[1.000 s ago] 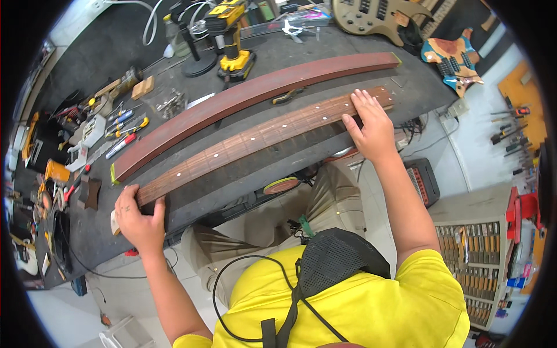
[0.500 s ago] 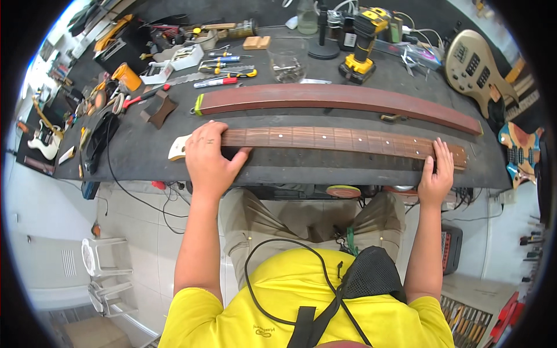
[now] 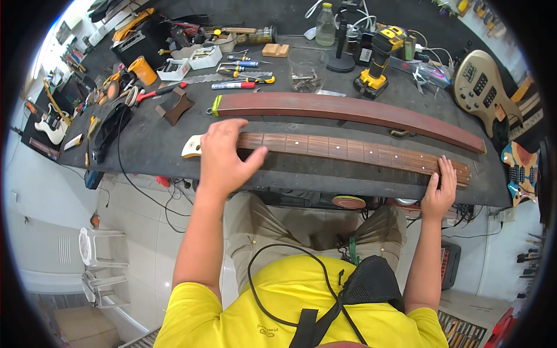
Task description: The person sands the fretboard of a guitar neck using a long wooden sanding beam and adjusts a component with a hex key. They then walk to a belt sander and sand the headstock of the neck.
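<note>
A guitar neck (image 3: pixel 348 149) with a dark wood fretboard and pale dot inlays lies across the bench in front of me. Its light headstock (image 3: pixel 191 146) points left, partly covered by my hand. Over that end, my left hand (image 3: pixel 223 155) is open, thumb spread away from the fingers. Whether it still touches the wood I cannot tell. At the other end, my right hand (image 3: pixel 440 190) grips the neck, fingers over the fretboard and thumb at the near edge. Behind the neck lies a long reddish-brown beam (image 3: pixel 342 109) with a yellow-green left end.
A dark wooden block (image 3: pixel 174 106) sits left of the beam. Farther back are a red-capped marker (image 3: pixel 233 85), screwdrivers, a clear tub (image 3: pixel 306 71) and a yellow-black cordless drill (image 3: pixel 378 61). A gold guitar body (image 3: pixel 484 87) stands at right. A black cable (image 3: pixel 136 185) hangs over the bench's front edge.
My left hand has loosened from the headstock end, its fingers and thumb now spread. The right hand keeps its place on the neck. The whole view has shifted slightly.
</note>
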Action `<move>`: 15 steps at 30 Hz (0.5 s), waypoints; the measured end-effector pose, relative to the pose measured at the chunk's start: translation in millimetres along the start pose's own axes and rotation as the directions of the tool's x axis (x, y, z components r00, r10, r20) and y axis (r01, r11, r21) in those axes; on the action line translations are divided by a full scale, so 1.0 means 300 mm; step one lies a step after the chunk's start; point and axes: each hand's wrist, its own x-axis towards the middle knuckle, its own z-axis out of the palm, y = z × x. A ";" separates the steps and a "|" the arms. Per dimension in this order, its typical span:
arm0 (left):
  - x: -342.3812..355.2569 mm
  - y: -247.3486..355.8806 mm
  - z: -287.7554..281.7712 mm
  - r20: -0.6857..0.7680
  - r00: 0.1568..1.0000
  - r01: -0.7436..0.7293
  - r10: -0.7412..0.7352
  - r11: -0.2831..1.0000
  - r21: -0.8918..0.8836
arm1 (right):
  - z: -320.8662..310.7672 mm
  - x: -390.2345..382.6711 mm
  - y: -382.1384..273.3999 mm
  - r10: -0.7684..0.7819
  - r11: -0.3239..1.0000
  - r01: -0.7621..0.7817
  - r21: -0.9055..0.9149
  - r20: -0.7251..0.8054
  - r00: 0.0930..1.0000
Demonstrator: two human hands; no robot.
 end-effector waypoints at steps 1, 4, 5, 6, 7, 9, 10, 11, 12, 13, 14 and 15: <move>0.038 -0.003 -0.010 0.042 0.995 0.089 -0.086 0.992 -0.086 | -0.001 0.000 -0.002 0.004 1.000 -0.004 0.017 -0.007 1.000; 0.174 -0.031 -0.017 0.131 0.990 -0.055 0.050 0.998 0.034 | -0.006 0.002 -0.010 0.008 1.000 -0.008 0.023 -0.009 1.000; 0.221 -0.043 -0.004 0.231 0.971 -0.075 0.057 0.995 0.069 | -0.006 0.003 -0.012 0.012 1.000 -0.012 0.017 -0.012 1.000; 0.268 -0.058 0.013 0.273 0.955 -0.146 0.119 0.986 0.084 | -0.008 0.003 -0.014 -0.003 1.000 0.004 0.013 -0.012 1.000; 0.306 -0.073 0.028 0.343 0.925 -0.217 0.166 0.969 0.117 | -0.008 0.004 -0.016 -0.005 1.000 0.005 0.011 -0.015 1.000; 0.371 -0.099 0.068 0.444 0.888 -0.192 0.123 0.975 0.114 | -0.008 0.006 -0.019 0.017 1.000 -0.017 0.014 -0.031 0.999; 0.398 -0.107 0.087 0.490 0.862 -0.204 0.131 0.974 0.099 | -0.009 0.008 -0.020 0.013 1.000 -0.013 0.016 -0.036 0.999; 0.410 -0.112 0.101 0.512 0.847 -0.240 0.143 0.963 0.127 | -0.008 0.010 -0.021 0.018 1.000 -0.017 0.020 -0.040 0.999; 0.422 -0.113 0.113 0.537 0.833 -0.226 0.136 0.969 0.105 | -0.009 0.010 -0.021 0.018 0.999 -0.016 0.030 -0.054 0.998; 0.425 -0.112 0.118 0.560 0.819 -0.207 0.125 0.975 0.086 | -0.010 0.010 -0.022 0.022 0.999 -0.020 0.035 -0.062 0.998; 0.428 -0.108 0.118 0.560 0.817 -0.200 0.138 0.978 0.052 | -0.012 0.010 -0.022 0.016 0.999 -0.014 0.029 -0.065 0.998; 0.428 -0.102 0.112 0.550 0.816 -0.225 0.176 0.974 0.021 | -0.013 0.009 -0.023 0.012 1.000 -0.011 0.027 -0.071 0.997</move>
